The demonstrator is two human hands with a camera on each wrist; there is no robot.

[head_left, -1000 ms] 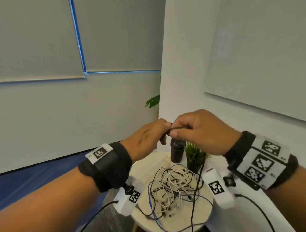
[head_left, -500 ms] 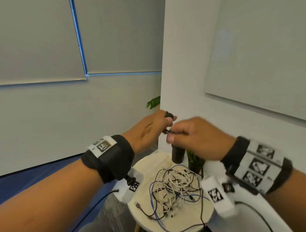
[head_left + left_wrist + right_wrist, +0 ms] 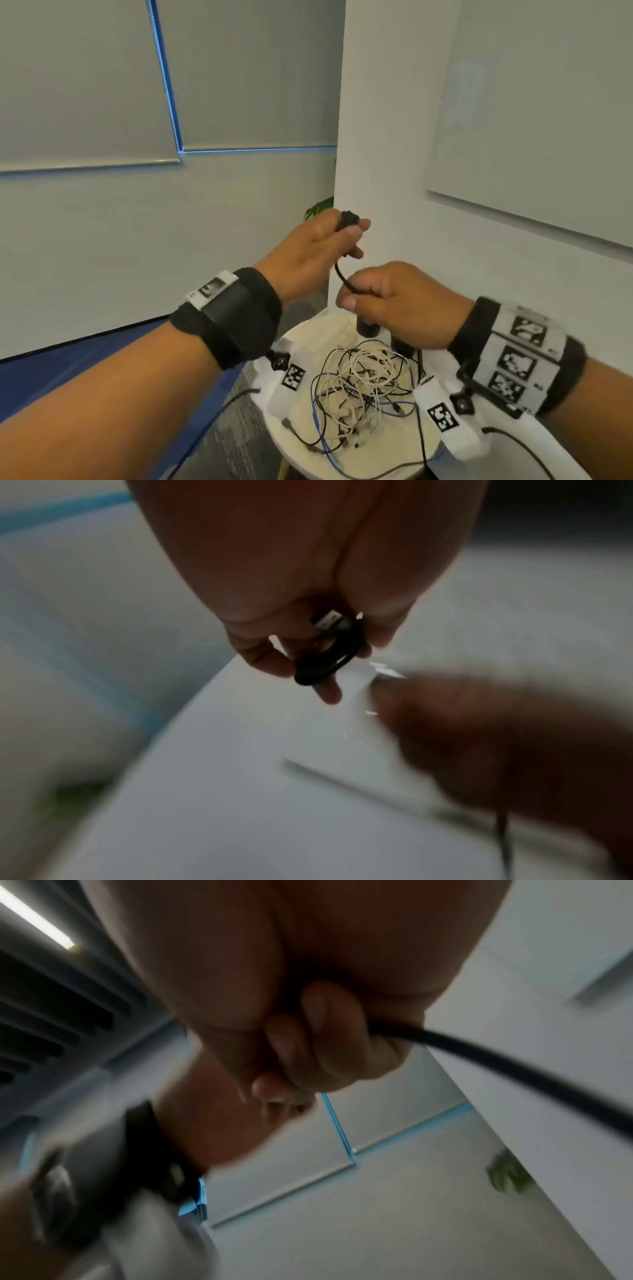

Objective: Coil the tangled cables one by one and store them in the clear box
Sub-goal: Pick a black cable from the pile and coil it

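A black cable point(image 3: 342, 275) is held in the air above a round white table point(image 3: 301, 435), between both hands. Its coiled end, with a metal plug point(image 3: 329, 622) showing in the left wrist view, is pinched by the curled fingers of the left hand point(image 3: 315, 253). A short stretch of it runs down to the right hand point(image 3: 397, 301), whose fingers are closed round it. On the table below, a tangled heap of white, black and blue cables point(image 3: 359, 387) is seen, with a dark cylinder point(image 3: 367, 329) at the far edge, partly hidden by the right hand.
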